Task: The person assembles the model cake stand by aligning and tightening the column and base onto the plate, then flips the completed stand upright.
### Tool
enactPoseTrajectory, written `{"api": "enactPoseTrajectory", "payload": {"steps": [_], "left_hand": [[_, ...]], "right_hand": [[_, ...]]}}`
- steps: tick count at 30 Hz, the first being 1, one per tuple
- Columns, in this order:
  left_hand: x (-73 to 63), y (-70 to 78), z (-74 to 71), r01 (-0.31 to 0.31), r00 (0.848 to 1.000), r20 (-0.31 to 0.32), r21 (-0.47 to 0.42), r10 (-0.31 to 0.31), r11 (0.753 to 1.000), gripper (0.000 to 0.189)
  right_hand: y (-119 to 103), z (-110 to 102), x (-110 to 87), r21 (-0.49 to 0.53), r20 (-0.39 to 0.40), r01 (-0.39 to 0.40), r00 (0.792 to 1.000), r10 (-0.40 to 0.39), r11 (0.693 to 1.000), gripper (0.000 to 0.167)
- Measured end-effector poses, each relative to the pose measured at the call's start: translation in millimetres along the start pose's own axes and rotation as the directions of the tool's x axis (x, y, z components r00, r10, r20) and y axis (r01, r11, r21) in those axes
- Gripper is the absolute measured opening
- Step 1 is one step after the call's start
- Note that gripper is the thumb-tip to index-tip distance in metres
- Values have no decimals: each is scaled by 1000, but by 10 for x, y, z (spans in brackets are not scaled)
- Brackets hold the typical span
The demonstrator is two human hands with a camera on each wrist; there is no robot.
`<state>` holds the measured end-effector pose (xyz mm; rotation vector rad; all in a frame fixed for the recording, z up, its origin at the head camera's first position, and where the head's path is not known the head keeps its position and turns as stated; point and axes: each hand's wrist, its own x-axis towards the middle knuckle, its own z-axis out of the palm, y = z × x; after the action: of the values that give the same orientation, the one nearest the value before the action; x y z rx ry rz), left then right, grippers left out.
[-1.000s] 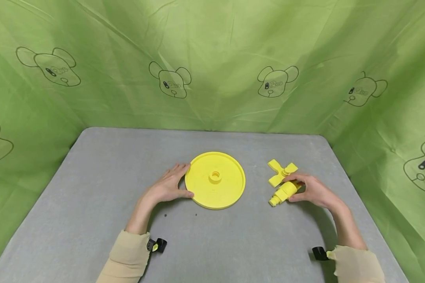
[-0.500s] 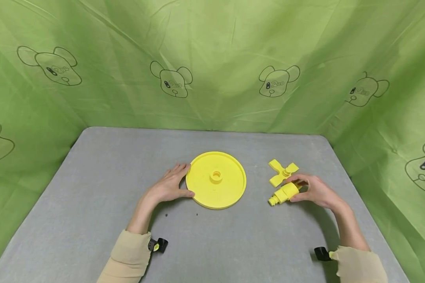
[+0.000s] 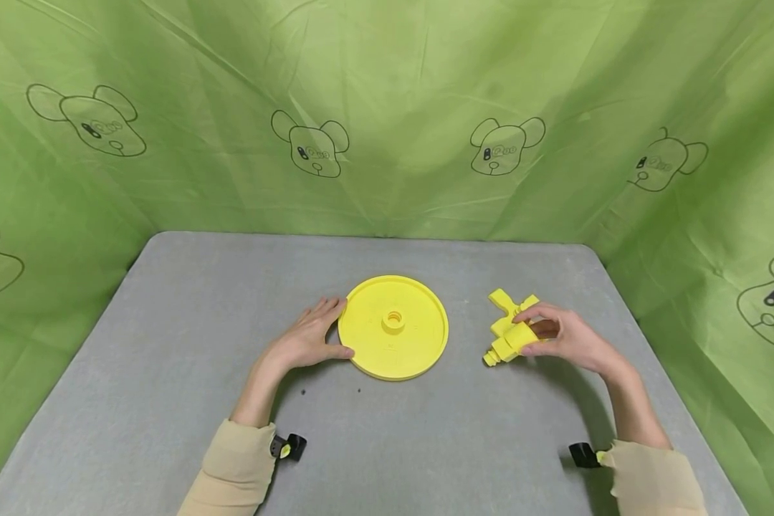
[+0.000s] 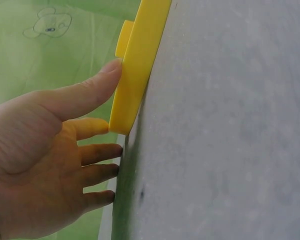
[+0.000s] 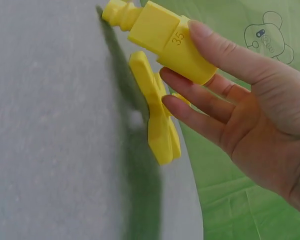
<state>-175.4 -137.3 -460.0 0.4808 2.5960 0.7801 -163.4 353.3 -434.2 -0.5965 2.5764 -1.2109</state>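
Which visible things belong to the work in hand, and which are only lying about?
Seemingly part of the work:
yellow round disc with raised centre, touched by the left hand
yellow stepped cylinder, held by the right hand
yellow cross-shaped piece, probably

Apparently not:
two small dark specks
green printed cloth backdrop

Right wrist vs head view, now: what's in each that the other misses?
Only right wrist: a readable "35" on the side of the stepped yellow part, plus the palm side of the right hand.

Only head: the yellow disc with its raised hub, and the left hand touching its edge.

Both: the right hand holding the stepped part by its wider end, the cross-shaped yellow piece, gray table and green curtain.
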Motion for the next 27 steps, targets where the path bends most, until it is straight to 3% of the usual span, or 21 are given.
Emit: {"api": "enactPoseTrajectory", "payload": {"steps": [6,10,27], "left_hand": [[5,4,5,7,1000,8,-3,-7,1000,102],[0,-3,-1,4,1000,1,-6,-4,1000,102],[5,1,5,7,1000,-5,10,-7,1000,102]], "right_hand": [[-75,-4,91,-27,-9,70,998,-70,997,48],[-167,15,169,-49,-34,63,997,-65,997,45],[-722,289,743,65,-45,111,993,-108,992,50]]}}
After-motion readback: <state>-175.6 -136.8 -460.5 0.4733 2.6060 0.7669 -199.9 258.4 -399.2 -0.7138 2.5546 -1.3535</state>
